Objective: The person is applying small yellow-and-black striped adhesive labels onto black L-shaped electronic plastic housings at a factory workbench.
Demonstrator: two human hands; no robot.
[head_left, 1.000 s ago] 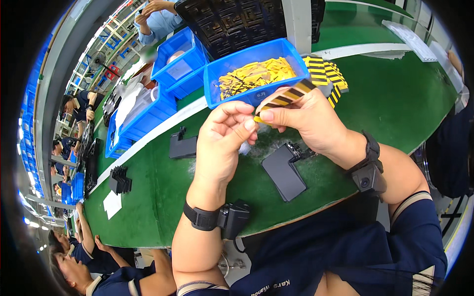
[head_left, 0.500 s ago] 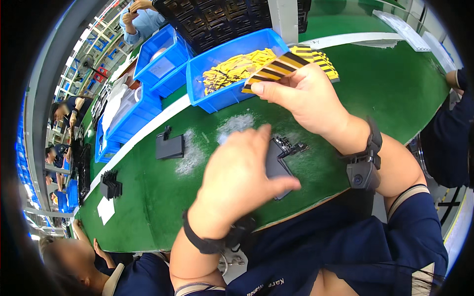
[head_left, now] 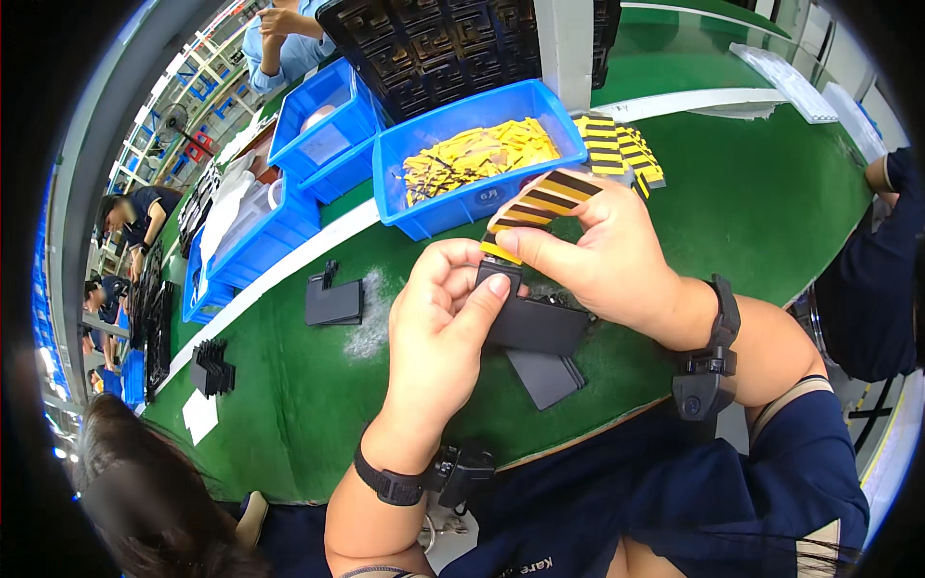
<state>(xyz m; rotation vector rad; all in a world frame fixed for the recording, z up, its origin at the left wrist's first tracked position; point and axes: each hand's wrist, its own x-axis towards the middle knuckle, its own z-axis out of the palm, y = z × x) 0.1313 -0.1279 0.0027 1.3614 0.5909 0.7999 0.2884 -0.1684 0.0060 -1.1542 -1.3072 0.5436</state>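
My left hand point(head_left: 434, 332) pinches a flat black L-shaped part point(head_left: 541, 326) by its narrow arm, thumb on top. In my right hand point(head_left: 621, 265) is a bent strip sheet with yellow and black stripes point(head_left: 547, 200), gripped between thumb and fingers. Its lower end meets the tip of the black part's arm; whether it is stuck there I cannot tell. More flat black parts point(head_left: 542, 378) lie on the green table beneath my hands, partly covered.
Beyond my hands stands a blue bin point(head_left: 424, 223) of yellow and black pieces point(head_left: 482, 159). Striped sheets point(head_left: 617, 149) lie to its right. Black parts point(head_left: 333, 301) and a further stack point(head_left: 212, 368) rest leftward. A co-worker point(head_left: 145, 482) sits at the lower left.
My left hand has picked up a black L-shaped part and raised it to the striped sheet. The right hand has lowered the sheet slightly toward it. The co-worker's head has turned.
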